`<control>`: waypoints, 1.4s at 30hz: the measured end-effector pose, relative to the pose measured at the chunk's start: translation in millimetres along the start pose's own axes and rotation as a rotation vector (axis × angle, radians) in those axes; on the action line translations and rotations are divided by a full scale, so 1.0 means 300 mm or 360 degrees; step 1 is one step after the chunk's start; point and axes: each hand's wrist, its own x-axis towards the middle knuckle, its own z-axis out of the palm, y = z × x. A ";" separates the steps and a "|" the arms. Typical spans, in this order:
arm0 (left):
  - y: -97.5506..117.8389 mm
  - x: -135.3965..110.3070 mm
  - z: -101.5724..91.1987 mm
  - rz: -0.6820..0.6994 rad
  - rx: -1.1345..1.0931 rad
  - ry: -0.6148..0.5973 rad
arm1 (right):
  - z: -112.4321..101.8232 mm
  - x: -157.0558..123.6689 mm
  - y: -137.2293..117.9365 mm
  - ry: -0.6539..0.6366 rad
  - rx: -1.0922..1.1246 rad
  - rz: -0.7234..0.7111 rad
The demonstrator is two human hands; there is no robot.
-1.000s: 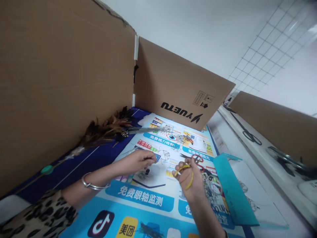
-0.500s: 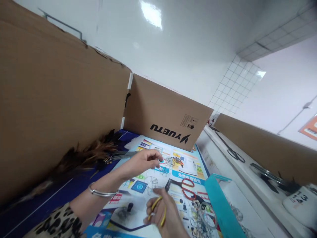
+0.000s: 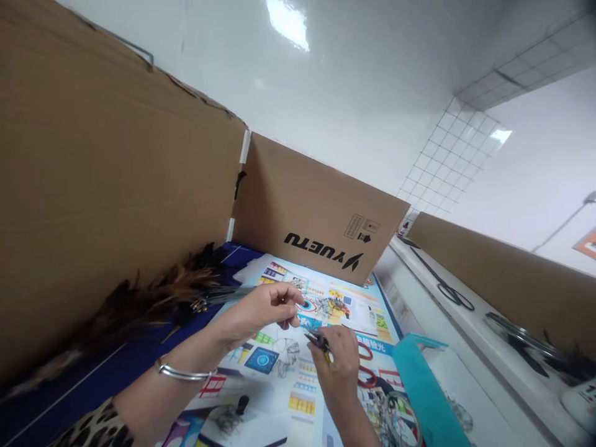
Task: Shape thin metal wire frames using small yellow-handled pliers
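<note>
My right hand (image 3: pixel 338 360) is wrapped round a small pair of pliers (image 3: pixel 317 339) with yellow handles, its dark jaws pointing up and left. The pliers' tip lies just below and right of my left hand (image 3: pixel 274 305). The left fingers are pinched together above the printed sheet, and whatever thin thing may be between them is too small to make out. A silver bangle (image 3: pixel 186 374) circles my left wrist. Behind my right hand, the red handles of scissors (image 3: pixel 367 377) show, with the blades hidden. Fine wire pieces (image 3: pixel 287 354) lie on the sheet beneath my hands.
A colourful printed sheet (image 3: pixel 274 397) covers the work surface. Brown and black feathers (image 3: pixel 186 279) lie at left along a cardboard wall (image 3: pixel 116 174). A cardboard panel (image 3: pixel 321 217) stands behind. On the right are a teal strip (image 3: pixel 426 391), tangled wire (image 3: pixel 395 416) and a white ledge bearing dark scissors (image 3: pixel 456 296).
My right hand has moved up with the pliers, bringing their jaws near my left fingers. It now covers part of the red-handled scissors. My left hand has barely shifted.
</note>
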 end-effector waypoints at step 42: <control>-0.174 0.024 0.005 -0.0395 -0.0249 -0.0038 | 0.003 -0.040 0.044 -0.0165 -0.0624 -0.0429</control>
